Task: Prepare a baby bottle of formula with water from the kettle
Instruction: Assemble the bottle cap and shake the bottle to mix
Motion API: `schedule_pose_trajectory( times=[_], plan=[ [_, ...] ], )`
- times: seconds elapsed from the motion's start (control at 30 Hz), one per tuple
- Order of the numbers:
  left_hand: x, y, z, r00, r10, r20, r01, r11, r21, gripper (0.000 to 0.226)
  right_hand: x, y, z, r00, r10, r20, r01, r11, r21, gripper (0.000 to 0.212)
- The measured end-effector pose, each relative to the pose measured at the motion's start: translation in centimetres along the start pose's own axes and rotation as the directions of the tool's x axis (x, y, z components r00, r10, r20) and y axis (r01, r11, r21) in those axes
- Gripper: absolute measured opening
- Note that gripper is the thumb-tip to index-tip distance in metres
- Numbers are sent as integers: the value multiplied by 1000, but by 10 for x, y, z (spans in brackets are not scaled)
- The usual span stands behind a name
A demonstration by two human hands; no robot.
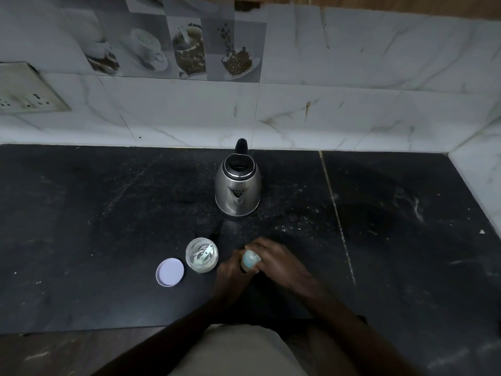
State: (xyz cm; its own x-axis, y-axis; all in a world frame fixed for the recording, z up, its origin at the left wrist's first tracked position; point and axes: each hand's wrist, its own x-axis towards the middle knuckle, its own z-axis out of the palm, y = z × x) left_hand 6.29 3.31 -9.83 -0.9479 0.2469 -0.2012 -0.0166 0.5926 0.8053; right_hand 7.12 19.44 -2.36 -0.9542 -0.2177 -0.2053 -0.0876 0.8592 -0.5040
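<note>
A small baby bottle [249, 260] with a pale teal top stands on the black counter [108, 226] near the front edge. My left hand [230, 270] grips its body from the left. My right hand [273, 259] has its fingers curled round the bottle's top from the right. A steel kettle [238, 189] with a black handle stands further back, its lid open and its spout facing me. Left of the bottle is an open glass jar [202, 255] with a white scoop inside. The jar's lilac lid [170, 272] lies flat beside it.
A tiled wall [352, 90] runs along the back and turns forward at the right. A socket plate [24, 90] is on the wall at the far left. The counter's front edge [81, 331] is close to my body.
</note>
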Motion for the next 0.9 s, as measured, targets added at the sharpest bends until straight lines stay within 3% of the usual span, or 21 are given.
schedule_pose_trajectory(
  times=[0.3,0.43,0.6,0.7,0.8,0.9],
  plan=[
    [4,-6,1,995,-77,67,77,997,-9,58,1,-16,4,986,162,24,-162,986,-35,51],
    [4,-4,-3,995,-42,92,41,999,11,53,0,-32,4,953,291,79,-275,946,-168,53],
    [5,-6,3,986,162,-35,-157,982,110,41,6,-40,-1,902,424,87,-389,882,-267,69],
    [2,-3,4,990,130,-52,-126,990,70,47,3,-38,-8,920,383,85,-360,910,-206,91],
    [-2,-3,0,998,54,-31,-54,998,-16,52,2,-36,-10,952,294,88,-277,946,-167,69],
    [0,-2,-2,998,59,-5,-59,997,-42,49,6,-38,-10,951,303,57,-289,941,-173,44]
  ],
)
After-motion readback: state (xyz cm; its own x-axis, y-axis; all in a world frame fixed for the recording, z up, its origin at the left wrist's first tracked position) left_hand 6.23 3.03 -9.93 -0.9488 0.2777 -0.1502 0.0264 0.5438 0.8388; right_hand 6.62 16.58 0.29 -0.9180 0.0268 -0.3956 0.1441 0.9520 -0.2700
